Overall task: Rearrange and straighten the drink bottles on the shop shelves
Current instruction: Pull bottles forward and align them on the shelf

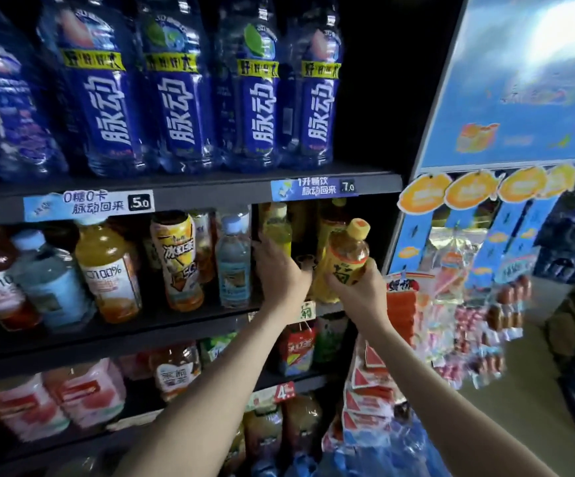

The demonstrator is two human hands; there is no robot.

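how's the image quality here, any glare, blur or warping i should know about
Head view: white glare washes out the top of the blue display board; the hanging snack packets and the far-left large blue plastic bottle are smeared; the dark shelf edge bows from wide-angle distortion; the yellow-capped amber tea bottle in the right hand is fairly sharp.

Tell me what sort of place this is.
Probably a small shop's drinks aisle: shelves packed with bottles, price tags on the shelf edges, and a snack rack alongside.
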